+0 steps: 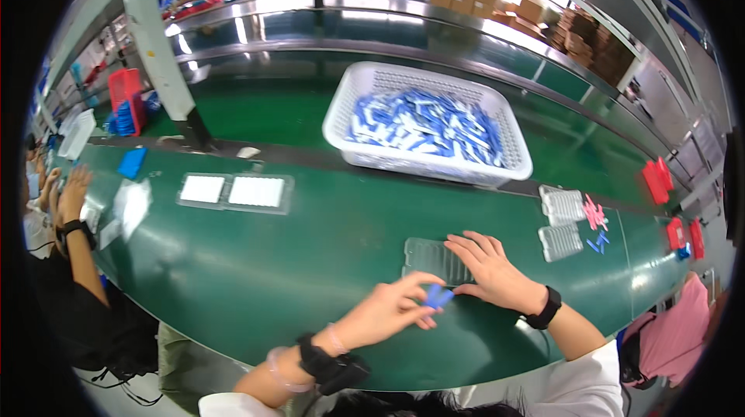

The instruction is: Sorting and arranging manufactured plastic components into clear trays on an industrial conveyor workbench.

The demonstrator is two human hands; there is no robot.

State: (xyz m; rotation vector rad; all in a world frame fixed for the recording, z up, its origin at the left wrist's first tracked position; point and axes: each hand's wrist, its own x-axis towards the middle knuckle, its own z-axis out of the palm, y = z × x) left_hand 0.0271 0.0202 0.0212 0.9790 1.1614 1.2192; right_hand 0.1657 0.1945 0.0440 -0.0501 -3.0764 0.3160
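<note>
My left hand (388,311) pinches a few small blue plastic pieces (438,297) between thumb and fingers, just above the table. Beside it, a clear ribbed plastic tray (423,255) lies on the green surface. My right hand (497,276) spans the right end of this tray, thumb at the near edge and fingers at the far edge, holding it. Part of the tray is hidden under that hand. Beyond both hands stands a white perforated basket (358,151) heaped with blue and white pieces.
On the right are two clear trays (560,242), pink pieces (594,213) and loose blue pieces (599,241). Clear cases with white inserts (257,192) lie at left. A co-worker's hand (73,193) is at far left. A metal post (159,52) rises beyond the table edge.
</note>
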